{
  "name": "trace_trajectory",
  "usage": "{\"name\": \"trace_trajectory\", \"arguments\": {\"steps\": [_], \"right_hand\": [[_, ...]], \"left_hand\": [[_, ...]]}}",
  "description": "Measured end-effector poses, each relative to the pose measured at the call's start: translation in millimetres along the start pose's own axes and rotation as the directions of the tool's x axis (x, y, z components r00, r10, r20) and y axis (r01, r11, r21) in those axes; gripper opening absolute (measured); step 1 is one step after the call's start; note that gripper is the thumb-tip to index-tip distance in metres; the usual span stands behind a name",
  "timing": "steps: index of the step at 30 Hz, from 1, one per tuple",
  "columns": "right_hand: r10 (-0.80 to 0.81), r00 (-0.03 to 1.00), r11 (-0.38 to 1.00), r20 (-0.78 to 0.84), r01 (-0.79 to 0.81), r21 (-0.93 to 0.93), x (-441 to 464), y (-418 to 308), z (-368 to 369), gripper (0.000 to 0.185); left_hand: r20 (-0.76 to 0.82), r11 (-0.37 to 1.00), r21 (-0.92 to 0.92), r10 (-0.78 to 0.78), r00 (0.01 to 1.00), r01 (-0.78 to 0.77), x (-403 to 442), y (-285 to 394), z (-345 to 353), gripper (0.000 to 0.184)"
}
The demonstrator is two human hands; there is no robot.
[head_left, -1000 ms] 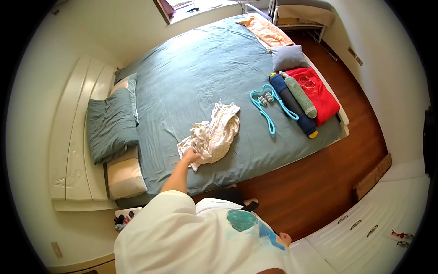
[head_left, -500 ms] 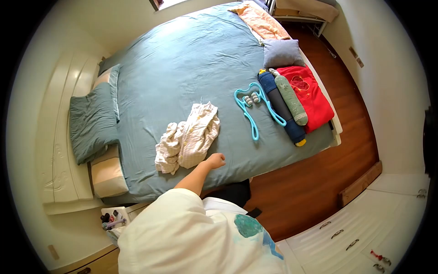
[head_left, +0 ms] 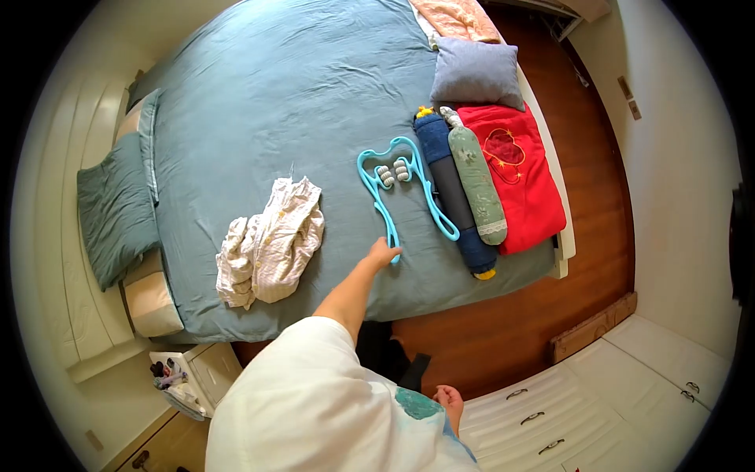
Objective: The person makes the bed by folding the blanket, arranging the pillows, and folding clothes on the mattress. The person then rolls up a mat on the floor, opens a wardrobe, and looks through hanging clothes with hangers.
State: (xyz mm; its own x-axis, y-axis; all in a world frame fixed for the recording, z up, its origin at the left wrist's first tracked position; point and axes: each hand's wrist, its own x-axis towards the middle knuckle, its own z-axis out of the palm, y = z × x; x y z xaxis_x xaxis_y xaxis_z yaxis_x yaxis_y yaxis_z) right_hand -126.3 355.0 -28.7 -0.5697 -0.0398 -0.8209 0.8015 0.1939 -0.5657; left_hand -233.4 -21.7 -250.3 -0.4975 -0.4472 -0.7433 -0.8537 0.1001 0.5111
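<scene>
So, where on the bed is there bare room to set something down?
Widest: the sheet beyond the crumpled clothing, between green pillow and blue massager. Narrower: between clothing and massager. Crowded: dark roll, green bolster, red cloth and grey cushion, packed together.

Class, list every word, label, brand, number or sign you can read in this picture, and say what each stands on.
None: no text can be read.
Blue massager: no readable mark.
Red cloth: a stitched heart-like design, no readable letters.
White shirt: coloured patches, no readable words.
Small items by the bed: any labels are too small to read.
</scene>
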Motion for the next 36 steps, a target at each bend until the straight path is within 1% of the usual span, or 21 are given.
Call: {"name": "trace_trajectory", "arguments": {"steps": [2, 4, 6, 7, 8, 9, 10, 11, 13, 15, 17, 21, 23, 24, 28, 29, 30, 31, 32, 34, 36], "right_hand": [[0.101, 0.993, 0.988, 0.067, -0.092, -0.127, 2, 6, -5, 0.013], [0.152, 0.987, 0.978, 0.052, -0.143, -0.154, 4, 8, -20, 0.013], [0.106, 0.989, 0.975, 0.102, -0.084, -0.205, 12, 20, -47, 0.014], [0.114, 0.988, 0.972, 0.105, -0.089, -0.216, 16, 25, -60, 0.014], [0.121, 0.988, 0.966, 0.091, -0.096, -0.239, 21, 26, -69, 0.015], [0.122, 0.989, 0.961, 0.082, -0.097, -0.259, 31, 26, -76, 0.015], [0.117, 0.988, 0.962, 0.096, -0.089, -0.258, 39, 19, -77, 0.015], [0.113, 0.991, 0.952, 0.078, -0.086, -0.293, 48, 12, -79, 0.015], [0.079, 0.996, 0.944, 0.051, -0.058, -0.324, 73, 17, -91, 0.014], [0.122, 0.992, 0.969, 0.019, -0.114, -0.219, 80, -3, -79, 0.012], [0.167, 0.986, 0.980, -0.011, -0.168, -0.110, 88, -25, -68, 0.010], [0.136, 0.989, 0.987, 0.052, -0.131, -0.088, 91, -28, -62, 0.011], [0.150, 0.982, 0.977, 0.119, -0.128, -0.171, 96, -15, -71, 0.013], [0.150, 0.983, 0.980, 0.104, -0.134, -0.149, 97, -8, -77, 0.013], [0.145, 0.983, 0.987, 0.110, -0.136, -0.089, 100, 27, -102, 0.011], [0.111, 0.992, 0.973, 0.053, -0.098, -0.211, 101, 34, -107, 0.011], [0.076, 0.997, 0.940, -0.001, -0.072, -0.334, 97, 45, -111, 0.010], [0.101, 0.994, 0.939, -0.042, -0.109, -0.326, 87, 30, -107, 0.009], [0.124, 0.991, 0.965, -0.050, -0.132, -0.226, 84, 31, -108, 0.009], [0.162, 0.983, 0.970, -0.084, -0.174, -0.170, 80, 25, -106, 0.009], [0.160, 0.983, 0.975, -0.091, -0.172, -0.143, 76, 18, -99, 0.009]], "left_hand": [[-0.077, 0.955, -0.249, -0.184, 0.980, 0.160, 6, 18, 13, 0.069], [-0.079, 0.933, -0.296, -0.236, 0.968, 0.203, 16, 20, 21, 0.077], [0.073, 0.833, -0.401, -0.385, 0.920, 0.381, 16, 21, 16, 0.068], [0.063, 0.763, -0.546, -0.375, 0.925, 0.346, 3, 30, 9, 0.057], [0.057, 0.758, -0.552, -0.380, 0.923, 0.347, -1, 29, 10, 0.057], [-0.073, 0.815, -0.535, -0.305, 0.950, 0.221, -3, 29, 7, 0.049], [-0.200, 0.864, -0.495, -0.219, 0.955, 0.094, -5, 30, 4, 0.041], [-0.211, 0.866, -0.492, -0.216, 0.953, 0.087, -7, 27, 1, 0.041], [-0.457, 0.960, -0.279, -0.149, 0.877, 0.017, -12, 20, -10, 0.028], [-0.299, 0.855, -0.509, -0.281, 0.912, 0.097, -42, 35, -39, 0.016], [-0.181, 0.763, -0.646, -0.189, 0.965, 0.028, -72, 47, -60, 0.011], [-0.149, 0.763, -0.646, -0.087, 0.985, -0.031, -115, 65, -82, 0.011], [-0.036, 0.577, -0.817, -0.013, 0.999, -0.022, -132, 81, -83, 0.012], [-0.019, 0.591, -0.806, -0.001, 1.000, -0.015, -136, 96, -85, 0.012], [-0.113, 0.661, -0.716, 0.211, 0.971, -0.227, -125, 176, -80, 0.013], [-0.116, 0.680, -0.677, 0.281, 0.953, -0.282, -116, 191, -75, 0.013], [-0.090, 0.688, -0.671, 0.296, 0.951, -0.277, -108, 208, -65, 0.013], [-0.077, 0.639, -0.723, 0.302, 0.950, -0.261, -101, 226, -52, 0.014], [-0.064, 0.588, -0.772, 0.305, 0.950, -0.241, -101, 237, -38, 0.015], [0.010, 0.623, -0.762, 0.285, 0.958, -0.177, -89, 228, 3, 0.016], [0.171, 0.735, -0.658, 0.354, 0.920, -0.161, -102, 208, 37, 0.017]]}}
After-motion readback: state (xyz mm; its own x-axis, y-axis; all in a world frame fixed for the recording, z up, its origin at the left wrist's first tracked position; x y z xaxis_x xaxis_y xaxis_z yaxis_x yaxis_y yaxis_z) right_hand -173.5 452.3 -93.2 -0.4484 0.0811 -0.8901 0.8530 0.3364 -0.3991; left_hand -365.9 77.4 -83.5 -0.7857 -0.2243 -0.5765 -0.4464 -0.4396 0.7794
